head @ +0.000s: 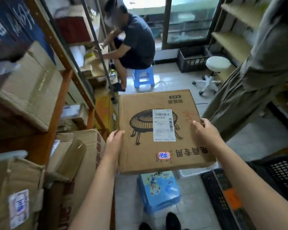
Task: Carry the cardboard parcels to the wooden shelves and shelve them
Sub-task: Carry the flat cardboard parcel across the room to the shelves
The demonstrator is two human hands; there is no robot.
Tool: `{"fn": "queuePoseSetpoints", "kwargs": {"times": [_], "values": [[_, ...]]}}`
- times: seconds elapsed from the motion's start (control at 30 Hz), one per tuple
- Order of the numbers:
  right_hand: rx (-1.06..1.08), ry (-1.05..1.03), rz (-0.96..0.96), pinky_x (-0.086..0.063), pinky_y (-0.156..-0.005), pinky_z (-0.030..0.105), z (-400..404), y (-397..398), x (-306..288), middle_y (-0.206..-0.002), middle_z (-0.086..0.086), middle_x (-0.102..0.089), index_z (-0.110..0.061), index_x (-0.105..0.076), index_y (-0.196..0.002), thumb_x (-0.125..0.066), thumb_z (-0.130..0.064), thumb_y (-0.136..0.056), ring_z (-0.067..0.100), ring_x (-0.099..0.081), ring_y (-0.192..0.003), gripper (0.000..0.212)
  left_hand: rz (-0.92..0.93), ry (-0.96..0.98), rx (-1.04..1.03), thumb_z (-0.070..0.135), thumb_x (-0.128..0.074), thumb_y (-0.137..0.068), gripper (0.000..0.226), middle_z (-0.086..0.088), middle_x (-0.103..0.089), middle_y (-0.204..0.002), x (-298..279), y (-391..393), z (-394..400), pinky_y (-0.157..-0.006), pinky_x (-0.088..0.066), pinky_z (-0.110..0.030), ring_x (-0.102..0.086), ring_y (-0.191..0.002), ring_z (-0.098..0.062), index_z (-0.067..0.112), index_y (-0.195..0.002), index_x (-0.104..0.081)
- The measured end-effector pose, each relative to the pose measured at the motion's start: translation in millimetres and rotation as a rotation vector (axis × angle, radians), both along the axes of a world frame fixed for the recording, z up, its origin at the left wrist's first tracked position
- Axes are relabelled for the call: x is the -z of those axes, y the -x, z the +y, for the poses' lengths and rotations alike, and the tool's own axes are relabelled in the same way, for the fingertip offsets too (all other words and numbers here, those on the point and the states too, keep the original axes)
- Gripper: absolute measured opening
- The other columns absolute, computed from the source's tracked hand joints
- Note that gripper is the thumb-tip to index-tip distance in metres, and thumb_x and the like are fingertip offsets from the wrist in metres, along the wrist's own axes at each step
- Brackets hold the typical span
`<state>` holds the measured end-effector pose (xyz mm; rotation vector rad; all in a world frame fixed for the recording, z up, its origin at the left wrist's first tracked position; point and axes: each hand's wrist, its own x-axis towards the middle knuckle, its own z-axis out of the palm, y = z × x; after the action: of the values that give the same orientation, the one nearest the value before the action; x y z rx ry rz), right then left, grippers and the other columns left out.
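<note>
I hold a large flat cardboard parcel [143, 151] level in front of me, above the floor. It bears a white shipping label and a printed drawing of a round heater. My left hand [114, 138] grips its left edge and my right hand [204, 130] grips its right edge. Wooden shelves [56, 117] packed with other cardboard boxes [27, 95] stand close on my left. More wooden shelves [234, 42] rise at the right.
A person [135, 40] sits on a blue stool [143, 77] ahead by the left shelves. Another blue stool [160, 190] stands under the parcel. Black crates [191, 58] lie at the back and right. A white swivel stool [214, 70] and a hanging curtain [256, 77] narrow the aisle.
</note>
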<state>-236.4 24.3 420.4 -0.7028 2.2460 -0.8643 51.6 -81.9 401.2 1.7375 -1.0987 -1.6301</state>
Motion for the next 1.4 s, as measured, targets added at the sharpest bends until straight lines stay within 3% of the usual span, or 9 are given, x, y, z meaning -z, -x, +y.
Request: {"fn": "queuePoseSetpoints", "kwargs": {"times": [0.17,0.33,0.43,0.57,0.7,0.93,1.2,1.33,1.4], "values": [[-0.059,0.176,-0.258,-0.052,-0.097,0.05,14,1,-50,-0.119,0.003,-0.066,-0.025,-0.056,-0.131,-0.047,-0.046,-0.098,0.028,-0.065,-0.11,0.04,0.13,0.127,0.018,0.054,-0.062,-0.082,0.065,-0.011,-0.071,-0.125,-47,-23,-8,-0.102,-0.055,-0.051,-0.068,-0.114,-0.027,0.02,-0.137,-0.061],[-0.092,0.325,-0.548,-0.06,-0.055,0.032,23,-11,-73,-0.111,0.012,-0.071,-0.039,-0.059,-0.115,-0.047,-0.042,-0.1,0.027,-0.073,-0.081,0.019,0.195,0.158,0.017,0.05,-0.057,-0.097,0.049,-0.012,-0.069,-0.127,-66,-29,-11,-0.096,-0.056,-0.048,-0.067,-0.114,-0.027,0.024,-0.139,-0.057],[-0.124,0.348,-0.57,-0.06,-0.056,0.032,17,-13,-77,-0.117,0.015,-0.069,-0.039,-0.056,-0.119,-0.048,-0.043,-0.1,0.029,-0.072,-0.084,0.021,0.194,0.185,0.004,0.048,-0.055,-0.099,0.047,-0.007,-0.068,-0.121,-74,-32,-17,-0.085,-0.054,-0.041,-0.066,-0.107,-0.023,0.025,-0.14,-0.055],[-0.125,0.346,-0.57,-0.06,-0.062,0.036,8,-9,-76,-0.122,0.016,-0.067,-0.034,-0.047,-0.138,-0.05,-0.047,-0.097,0.037,-0.072,-0.095,0.043,0.228,0.189,0.002,0.051,-0.057,-0.097,0.051,-0.011,-0.069,-0.126,-76,-34,-23,-0.103,-0.054,-0.054,-0.067,-0.116,-0.03,0.026,-0.141,-0.055],[-0.112,0.353,-0.564,-0.061,-0.072,0.043,-6,-2,-78,-0.122,0.017,-0.068,-0.035,-0.045,-0.14,-0.052,-0.047,-0.096,0.042,-0.07,-0.103,0.046,0.243,0.201,-0.002,0.051,-0.059,-0.095,0.05,-0.014,-0.07,-0.126,-81,-29,-37,-0.104,-0.054,-0.054,-0.068,-0.115,-0.031,0.024,-0.136,-0.059],[-0.109,0.348,-0.514,-0.059,-0.058,0.033,-51,19,-83,-0.116,0.013,-0.069,-0.036,-0.047,-0.132,-0.049,-0.039,-0.1,0.031,-0.073,-0.088,0.032,0.304,0.163,0.027,0.057,-0.06,-0.088,0.056,-0.014,-0.071,-0.127,-83,-10,-78,-0.102,-0.055,-0.056,-0.069,-0.116,-0.033,0.028,-0.135,-0.059],[-0.095,0.349,-0.438,-0.061,-0.056,0.032,-162,73,-63,-0.114,0.007,-0.065,-0.025,-0.041,-0.144,-0.047,-0.032,-0.102,0.018,-0.076,-0.075,0.043,0.314,0.189,0.06,0.047,-0.056,-0.097,0.046,-0.016,-0.071,-0.123,-76,36,-183,-0.096,-0.058,-0.052,-0.07,-0.111,-0.032,0.019,-0.134,-0.058],[-0.091,0.368,-0.498,-0.061,-0.061,0.035,-233,104,-54,-0.121,0.012,-0.066,-0.03,-0.045,-0.14,-0.048,-0.036,-0.101,0.032,-0.071,-0.096,0.039,0.309,0.182,0.09,0.043,-0.053,-0.102,0.042,-0.016,-0.07,-0.123,-64,75,-267,-0.08,-0.059,-0.042,-0.07,-0.105,-0.029,0.017,-0.135,-0.056],[-0.075,0.382,-0.538,-0.06,-0.063,0.037,-275,126,-47,-0.123,0.015,-0.066,-0.03,-0.045,-0.142,-0.049,-0.036,-0.101,0.038,-0.07,-0.102,0.042,0.315,0.161,0.109,0.042,-0.051,-0.103,0.041,-0.017,-0.069,-0.125,-57,101,-316,-0.084,-0.061,-0.046,-0.07,-0.11,-0.032,0.018,-0.136,-0.053]]}}
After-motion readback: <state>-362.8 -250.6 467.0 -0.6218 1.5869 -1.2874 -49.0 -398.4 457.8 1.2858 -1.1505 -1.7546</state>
